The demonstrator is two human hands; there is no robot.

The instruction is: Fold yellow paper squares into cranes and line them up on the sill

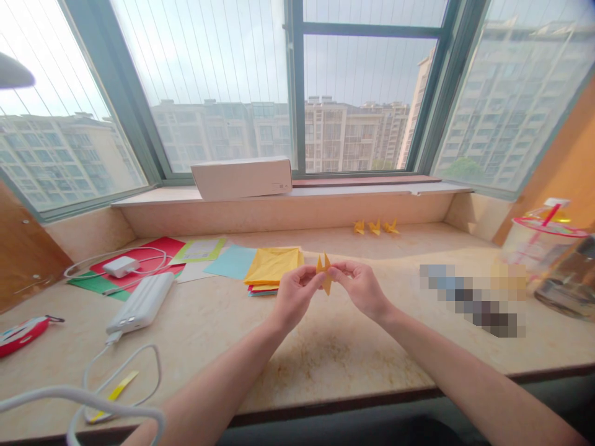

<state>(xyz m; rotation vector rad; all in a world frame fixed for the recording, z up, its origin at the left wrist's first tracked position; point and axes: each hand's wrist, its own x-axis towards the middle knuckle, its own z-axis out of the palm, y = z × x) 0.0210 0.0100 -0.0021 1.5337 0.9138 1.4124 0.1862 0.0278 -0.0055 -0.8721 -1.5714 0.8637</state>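
Observation:
A small folded yellow paper piece (327, 282) with pointed tips is held up over the counter between both hands. My left hand (300, 291) pinches its left side, thumb and fingers closed on it. On the other side, my right hand (360, 286) grips the paper the same way. Just behind and left of my left hand lies a stack of yellow paper (273, 265), with red and blue sheets under it. Three folded yellow paper cranes (375, 227) stand in a row near the back of the counter.
A white power bank (142, 301), a charger (121, 266) with cables and coloured sheets (232, 261) lie left. A red tape measure (23, 334) is at far left. A white box (242, 178) rests on the sill. Cups (542, 248) stand right, near a blurred-out item.

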